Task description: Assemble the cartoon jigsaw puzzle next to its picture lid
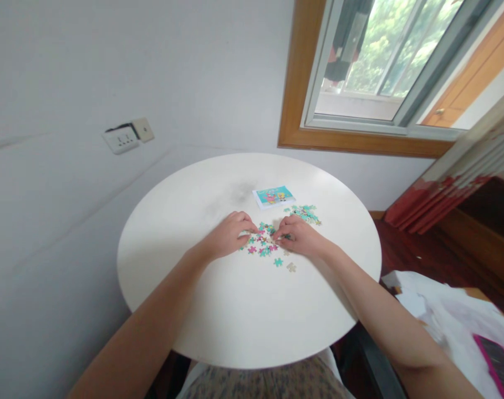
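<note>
Small jigsaw pieces (263, 250) in teal, pink and yellow lie in a loose pile on the round white table (235, 310). At the left of this pile is my left hand (232, 235), its index finger touching the pieces and its thumb held apart. From the right, my right hand (298, 235) reaches in with curled fingers, thumb and index pinched at a piece that they largely cover. A teal piece (278, 262) and a grey, face-down piece (291, 267) lie nearer me.
A second heap of pieces (305, 213) lies behind my right hand. Beside it is a teal picture card (274, 197) with cartoon figures. Wall and window (360, 66) stand behind the table. White plastic bags (434, 310) and a pink-edged phone-like object (497, 360) are at lower right.
</note>
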{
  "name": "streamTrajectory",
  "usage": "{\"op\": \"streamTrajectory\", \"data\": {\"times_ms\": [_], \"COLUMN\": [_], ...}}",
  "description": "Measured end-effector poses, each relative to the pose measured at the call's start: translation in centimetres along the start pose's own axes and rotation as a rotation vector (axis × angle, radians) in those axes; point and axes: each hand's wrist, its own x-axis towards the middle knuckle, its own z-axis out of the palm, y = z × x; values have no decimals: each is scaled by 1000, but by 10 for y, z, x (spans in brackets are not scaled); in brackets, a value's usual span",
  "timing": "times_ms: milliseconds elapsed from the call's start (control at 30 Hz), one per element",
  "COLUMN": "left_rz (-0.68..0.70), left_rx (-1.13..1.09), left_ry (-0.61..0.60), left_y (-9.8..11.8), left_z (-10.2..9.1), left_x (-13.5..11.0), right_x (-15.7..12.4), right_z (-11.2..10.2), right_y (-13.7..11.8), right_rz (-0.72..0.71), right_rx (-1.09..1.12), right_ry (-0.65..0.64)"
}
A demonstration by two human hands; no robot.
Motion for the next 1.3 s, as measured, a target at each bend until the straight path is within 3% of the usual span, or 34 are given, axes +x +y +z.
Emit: {"op": "streamTrajectory", "data": {"times_ms": [300, 667, 1300], "left_rz": [-1, 3, -9], "left_rx": [14, 11, 69], "left_ry": [-6, -9, 13], "left_y": [1, 1, -1], "left_z": [-1, 2, 5], "left_x": [0, -1, -1], "right_x": [1, 0, 0], "right_z": [-5, 4, 0], "right_y": [-9, 10, -6], "right_rz": [14, 133, 156], "right_rx": [43, -79, -147], "right_ry": [24, 83, 13]}}
